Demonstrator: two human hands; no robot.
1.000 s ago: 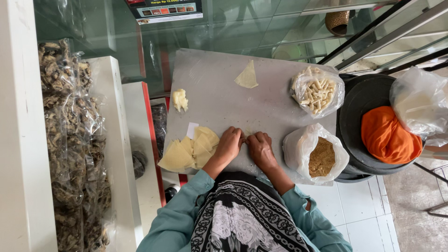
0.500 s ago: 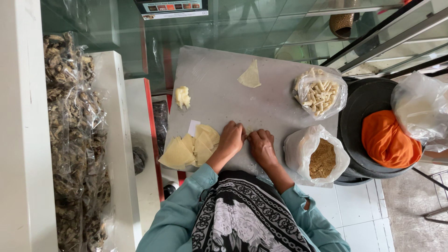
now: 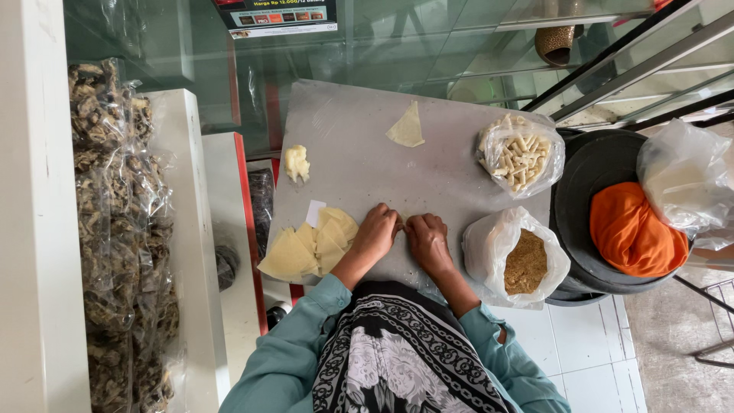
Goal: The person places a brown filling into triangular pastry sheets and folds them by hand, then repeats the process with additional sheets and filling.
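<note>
You are looking down on a grey work board [image 3: 428, 176] in the middle of the frame. Above it, across the top, runs a glass display case [image 3: 428, 53] with metal rails slanting in from the upper right (daylight glints off the panes). At far left stands a white wall [image 3: 34, 229], and beside it a white shelf [image 3: 187, 252] edged in red. The floor [image 3: 589, 352] at lower right is pale square tile, turning to bare grey concrete in the corner. The light is soft and even.
</note>
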